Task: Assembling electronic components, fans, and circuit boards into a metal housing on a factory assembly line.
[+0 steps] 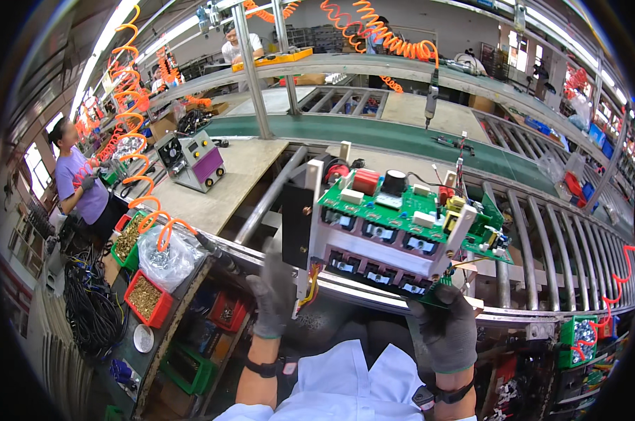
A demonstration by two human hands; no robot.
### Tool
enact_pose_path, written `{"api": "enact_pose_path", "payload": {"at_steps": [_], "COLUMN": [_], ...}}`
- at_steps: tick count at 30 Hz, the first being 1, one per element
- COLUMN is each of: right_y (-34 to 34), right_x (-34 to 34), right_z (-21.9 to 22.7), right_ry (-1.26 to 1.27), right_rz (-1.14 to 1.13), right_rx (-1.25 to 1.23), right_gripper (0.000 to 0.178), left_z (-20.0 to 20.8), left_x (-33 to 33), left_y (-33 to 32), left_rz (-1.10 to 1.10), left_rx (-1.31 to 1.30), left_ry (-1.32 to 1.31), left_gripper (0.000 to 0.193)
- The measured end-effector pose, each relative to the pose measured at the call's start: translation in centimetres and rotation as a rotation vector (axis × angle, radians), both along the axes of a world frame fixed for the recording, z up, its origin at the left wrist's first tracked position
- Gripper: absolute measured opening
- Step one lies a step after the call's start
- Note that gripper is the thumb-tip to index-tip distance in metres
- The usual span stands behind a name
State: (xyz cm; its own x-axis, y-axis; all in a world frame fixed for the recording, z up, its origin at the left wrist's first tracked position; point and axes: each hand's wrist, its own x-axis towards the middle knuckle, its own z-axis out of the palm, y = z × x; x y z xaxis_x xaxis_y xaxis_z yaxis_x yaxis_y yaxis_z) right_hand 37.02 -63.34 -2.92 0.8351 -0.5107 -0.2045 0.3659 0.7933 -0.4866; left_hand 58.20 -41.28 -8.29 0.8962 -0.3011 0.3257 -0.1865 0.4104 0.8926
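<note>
A power circuit assembly (pixel 380 242) is tilted up in front of me at the front edge of the roller line. It has a green circuit board (pixel 401 214) with capacitors on top, pale heat-sink metal, rows of black components and a black end plate (pixel 298 228). My right hand (pixel 447 330), in a dark grey glove, closes on its lower right corner. My left hand (pixel 269 295), gloved too, stands upright beside the black end plate, fingers stretched; whether it touches the plate I cannot tell. Red and yellow wires (pixel 309 286) hang between that hand and the assembly.
Metal rollers (pixel 535 245) run to the right, with a green belt (pixel 317 128) beyond. A purple-fronted metal unit (pixel 194 161) stands on the left board. Red bins (pixel 146 298) of screws sit at left. An air screwdriver (pixel 431 102) hangs ahead. A co-worker (pixel 86 175) stands far left.
</note>
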Motion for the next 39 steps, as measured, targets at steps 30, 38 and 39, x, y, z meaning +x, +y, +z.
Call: {"api": "enact_pose_path", "payload": {"at_steps": [30,38,39], "right_y": [-0.7,-1.1,-1.4], "right_x": [1.3,4.0,4.4], "right_z": [-9.7,-1.3,-0.4], "right_ry": [0.079,-0.009,0.013], "right_rz": [0.257,0.348,0.418], "right_rx": [-0.861,-1.097,-1.181], "right_gripper": [0.043,0.062,0.074], "left_z": [5.0,3.6,3.6], "left_x": [-6.0,-5.8,-4.4], "left_y": [-2.8,-2.9,-2.9], "left_rz": [-0.425,-0.306,-0.353], "left_rx": [-0.281,-0.565,-0.601], "left_ry": [0.676,0.488,0.441], "left_gripper": [0.081,0.063,0.06]}}
